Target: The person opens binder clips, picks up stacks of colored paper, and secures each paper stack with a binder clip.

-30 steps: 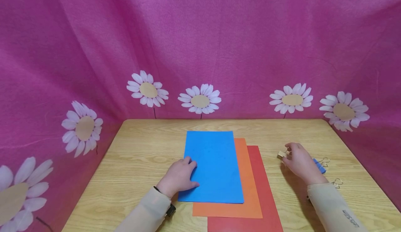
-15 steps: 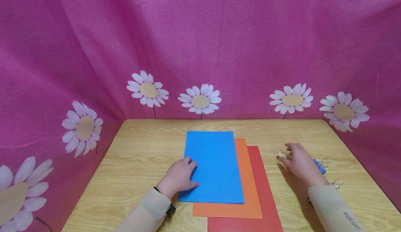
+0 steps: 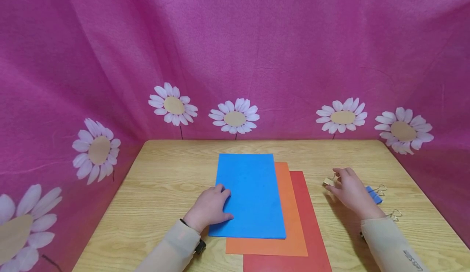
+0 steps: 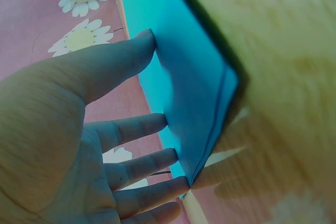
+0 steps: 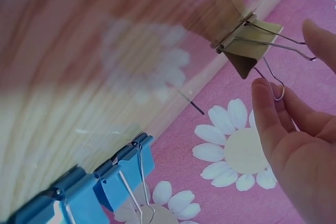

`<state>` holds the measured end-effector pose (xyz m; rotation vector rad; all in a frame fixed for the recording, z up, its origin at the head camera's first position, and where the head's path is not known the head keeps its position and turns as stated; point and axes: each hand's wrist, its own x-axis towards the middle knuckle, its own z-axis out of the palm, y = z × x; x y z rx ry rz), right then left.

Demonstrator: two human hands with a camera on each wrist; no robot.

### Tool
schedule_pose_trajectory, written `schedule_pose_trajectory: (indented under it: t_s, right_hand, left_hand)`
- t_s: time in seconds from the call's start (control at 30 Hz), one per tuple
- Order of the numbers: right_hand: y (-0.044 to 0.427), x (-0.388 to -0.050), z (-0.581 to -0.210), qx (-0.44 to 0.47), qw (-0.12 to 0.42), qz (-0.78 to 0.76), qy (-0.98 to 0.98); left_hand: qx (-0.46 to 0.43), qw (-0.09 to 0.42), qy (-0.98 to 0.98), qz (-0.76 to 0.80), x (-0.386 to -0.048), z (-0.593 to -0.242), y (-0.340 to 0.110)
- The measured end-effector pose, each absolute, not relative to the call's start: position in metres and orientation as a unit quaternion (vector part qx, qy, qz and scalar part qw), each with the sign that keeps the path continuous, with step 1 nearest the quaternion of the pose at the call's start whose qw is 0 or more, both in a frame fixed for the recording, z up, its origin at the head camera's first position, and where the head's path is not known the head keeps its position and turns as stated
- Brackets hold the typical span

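Over on the right of the table (image 3: pixel 172 170), the person's right hand (image 3: pixel 350 192) pinches a gold binder clip (image 3: pixel 328 181) by its wire handles, thumb on one and fingers on the other. The left hand (image 3: pixel 208 207) is spread, fingers fairly straight, resting on the left edge of the blue paper (image 3: pixel 249 194), which overlaps the orange sheet (image 3: pixel 290 206) and red sheet (image 3: pixel 312 239), both showing further right and nearer. I'd worry about those thin handles: an off-centre squeeze could let the clip twist or spring away. A blue clip (image 3: pixel 374 195) lies close behind the right hand, so a careless wrist could knock it. The left hand's touch looks light; a sideways push might skew the blue paper.
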<state>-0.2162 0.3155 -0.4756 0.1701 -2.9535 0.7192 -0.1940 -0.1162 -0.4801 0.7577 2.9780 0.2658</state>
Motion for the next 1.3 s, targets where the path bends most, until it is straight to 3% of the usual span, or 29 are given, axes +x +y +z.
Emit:
schedule_pose_trajectory:
  t_s: [1.3]
  right_hand:
    - [0.313,-0.2111,-0.478,0.065,0.048,0.253,-0.964]
  left_hand:
    - [0.246,0.026,0.965,0.09,-0.1912,-0.4778,-0.1146]
